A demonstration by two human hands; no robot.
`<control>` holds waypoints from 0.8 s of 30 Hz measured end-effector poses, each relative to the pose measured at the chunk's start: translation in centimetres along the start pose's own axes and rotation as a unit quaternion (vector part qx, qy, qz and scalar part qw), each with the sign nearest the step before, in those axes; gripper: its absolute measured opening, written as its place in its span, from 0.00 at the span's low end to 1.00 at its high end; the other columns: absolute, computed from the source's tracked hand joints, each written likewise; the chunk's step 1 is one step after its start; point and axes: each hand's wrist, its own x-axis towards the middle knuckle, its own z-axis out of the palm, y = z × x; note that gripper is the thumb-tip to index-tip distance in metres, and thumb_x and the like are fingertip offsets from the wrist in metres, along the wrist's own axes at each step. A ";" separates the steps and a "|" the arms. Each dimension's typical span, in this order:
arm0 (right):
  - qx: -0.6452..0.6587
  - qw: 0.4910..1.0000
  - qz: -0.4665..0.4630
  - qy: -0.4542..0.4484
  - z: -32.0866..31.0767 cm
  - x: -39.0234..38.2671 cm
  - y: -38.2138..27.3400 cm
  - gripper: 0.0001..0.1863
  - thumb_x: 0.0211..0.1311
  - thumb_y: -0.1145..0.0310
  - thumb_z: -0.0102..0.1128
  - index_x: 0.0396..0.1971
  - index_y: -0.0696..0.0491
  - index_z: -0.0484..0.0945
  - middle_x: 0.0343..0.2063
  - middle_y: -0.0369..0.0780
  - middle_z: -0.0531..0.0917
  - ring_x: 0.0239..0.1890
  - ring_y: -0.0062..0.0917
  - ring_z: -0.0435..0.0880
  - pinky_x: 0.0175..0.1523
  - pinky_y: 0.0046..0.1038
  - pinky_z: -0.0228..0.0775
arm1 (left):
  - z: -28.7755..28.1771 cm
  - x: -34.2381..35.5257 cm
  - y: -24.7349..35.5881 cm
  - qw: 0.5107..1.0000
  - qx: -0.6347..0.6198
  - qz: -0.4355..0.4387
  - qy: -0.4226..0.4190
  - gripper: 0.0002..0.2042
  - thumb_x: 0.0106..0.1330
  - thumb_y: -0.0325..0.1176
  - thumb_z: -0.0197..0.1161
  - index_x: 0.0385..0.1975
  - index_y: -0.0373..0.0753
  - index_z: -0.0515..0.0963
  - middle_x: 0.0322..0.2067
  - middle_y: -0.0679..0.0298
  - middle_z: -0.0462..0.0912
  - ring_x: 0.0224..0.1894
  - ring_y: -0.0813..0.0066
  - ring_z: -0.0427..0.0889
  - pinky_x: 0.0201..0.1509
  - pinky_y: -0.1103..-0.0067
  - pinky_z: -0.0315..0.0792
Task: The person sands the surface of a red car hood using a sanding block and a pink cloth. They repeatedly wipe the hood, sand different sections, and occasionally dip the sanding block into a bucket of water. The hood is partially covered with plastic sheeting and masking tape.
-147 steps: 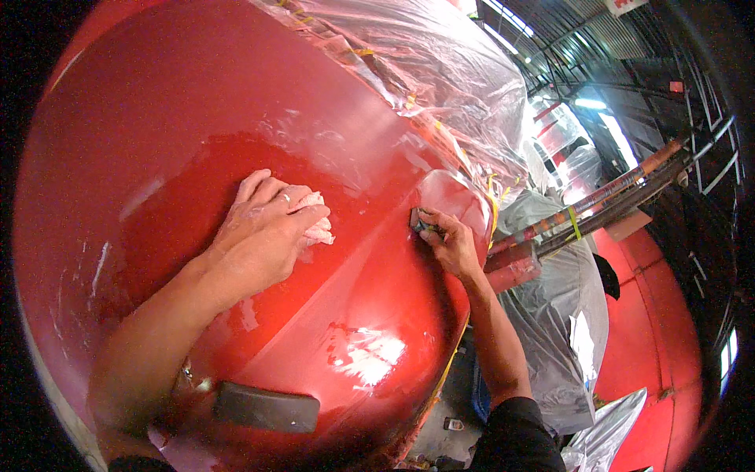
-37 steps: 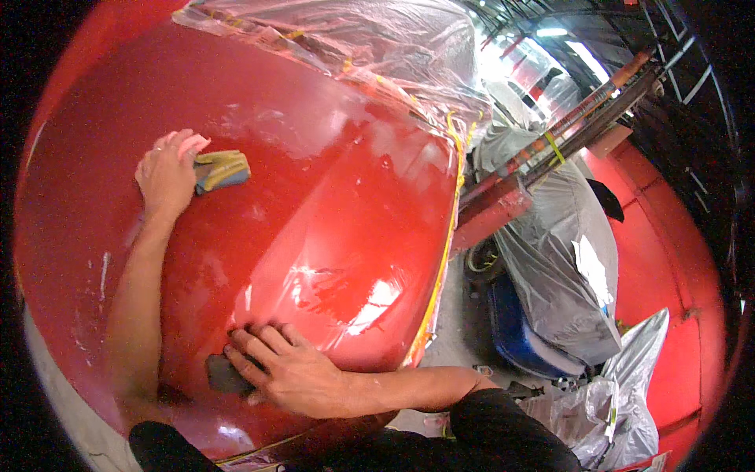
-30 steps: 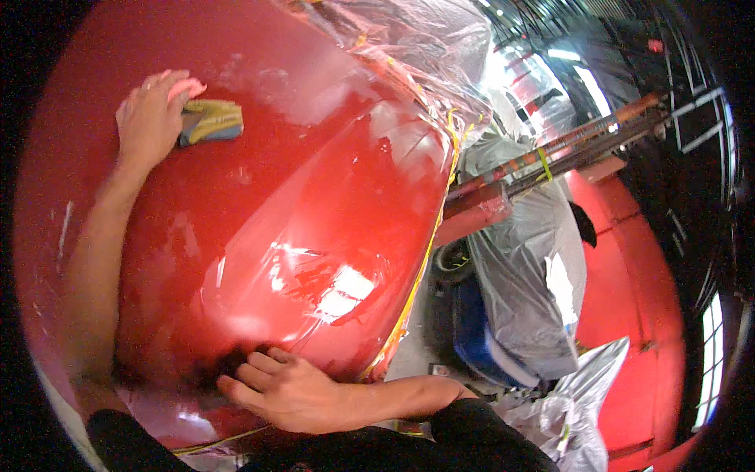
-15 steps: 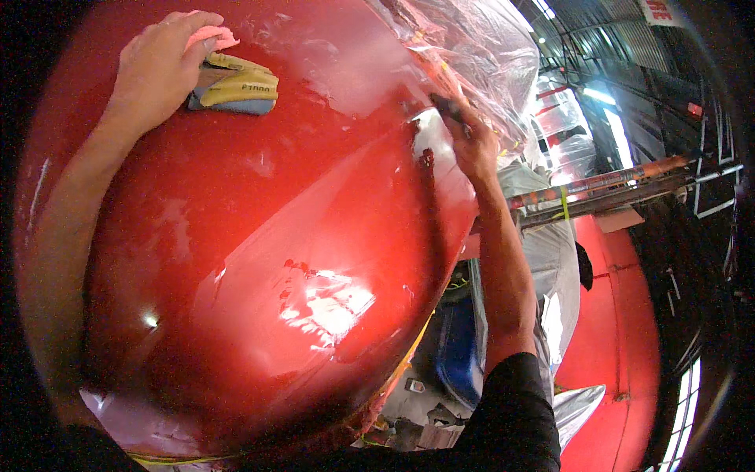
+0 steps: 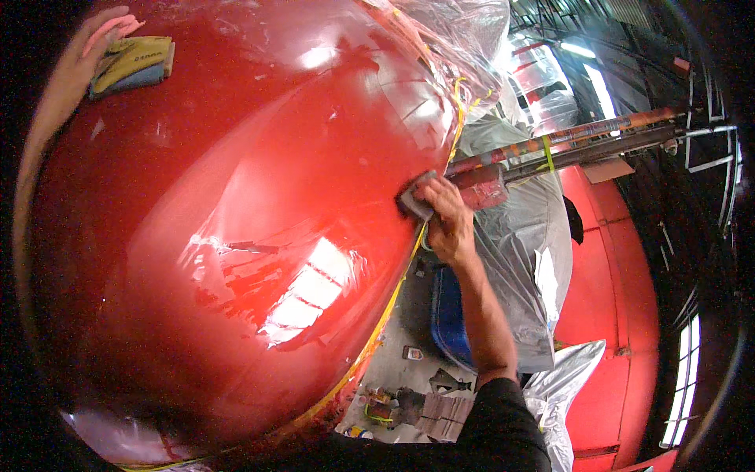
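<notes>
Hands at work on a curved surface: the right hand (image 5: 450, 222) is closed on a dark grey, flat-sided block (image 5: 414, 198), blurred in outline, which is held against the right border of a glossy red, curved panel (image 5: 259, 165). At this border the block is best kept flat to the curve, with pressure spread lightly under all the fingers rather than loaded on one corner. Strokes should be stopped short of the narrow yellow masking tape (image 5: 388, 308) along the edge, since it could be lifted. At the panel's upper left, a crumpled pink cloth (image 5: 112, 29) and a folded yellow sheet (image 5: 143, 58) around a blue-grey pad (image 5: 135, 79) are gripped by the left hand (image 5: 69, 69), whose finger placement is partly hidden. Farther right, translucent grey plastic sheeting (image 5: 523, 275) is draped.
</notes>
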 end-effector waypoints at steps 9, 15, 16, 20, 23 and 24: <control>0.146 0.949 0.222 0.171 5.0 -11.6 -6.4 0.18 0.70 0.70 0.51 0.55 0.63 0.74 0.57 0.43 0.78 0.61 0.31 0.75 0.67 0.32 0.61 | -2.5 0.1 11.3 0.993 0.064 -0.099 0.012 0.15 0.67 0.38 0.61 0.50 0.39 0.82 0.50 0.53 0.84 0.56 0.57 0.79 0.62 0.61 0.68; 0.257 0.917 0.238 0.188 1.6 -10.0 -8.4 0.18 0.69 0.77 0.56 0.55 0.67 0.76 0.53 0.49 0.82 0.56 0.34 0.80 0.61 0.37 0.73 | -2.7 -0.8 14.2 0.986 0.111 -0.113 0.046 0.15 0.70 0.37 0.56 0.47 0.36 0.83 0.47 0.54 0.84 0.54 0.55 0.79 0.60 0.60 0.68; 0.235 0.895 0.283 0.252 1.1 -8.5 -7.5 0.16 0.68 0.76 0.58 0.54 0.65 0.78 0.52 0.48 0.82 0.54 0.36 0.82 0.59 0.35 0.74 | -3.0 -0.9 14.3 0.985 0.116 -0.121 0.040 0.15 0.71 0.37 0.55 0.47 0.36 0.82 0.47 0.54 0.84 0.55 0.54 0.79 0.60 0.60 0.68; -0.172 0.976 0.031 0.128 -1.5 6.6 -8.7 0.15 0.64 0.78 0.60 0.50 0.55 0.84 0.46 0.46 0.84 0.49 0.38 0.84 0.55 0.35 0.75 | -3.3 -0.3 13.3 0.981 0.089 -0.170 0.017 0.15 0.72 0.38 0.54 0.48 0.36 0.82 0.48 0.54 0.84 0.56 0.54 0.78 0.61 0.59 0.66; -0.109 0.991 -0.036 0.064 1.3 16.2 -9.4 0.14 0.65 0.72 0.64 0.50 0.51 0.84 0.46 0.44 0.86 0.49 0.36 0.86 0.53 0.32 0.75 | -2.2 -1.1 12.7 0.984 0.112 -0.122 0.063 0.15 0.72 0.38 0.54 0.50 0.36 0.81 0.49 0.55 0.84 0.56 0.54 0.78 0.63 0.60 0.65; -0.077 0.993 -0.053 0.069 2.3 18.0 -9.2 0.15 0.65 0.72 0.65 0.51 0.53 0.84 0.46 0.44 0.86 0.48 0.37 0.87 0.53 0.31 0.76 | -2.0 -1.0 12.7 0.985 0.111 -0.117 0.063 0.16 0.72 0.38 0.54 0.50 0.36 0.81 0.49 0.55 0.84 0.57 0.55 0.78 0.63 0.60 0.65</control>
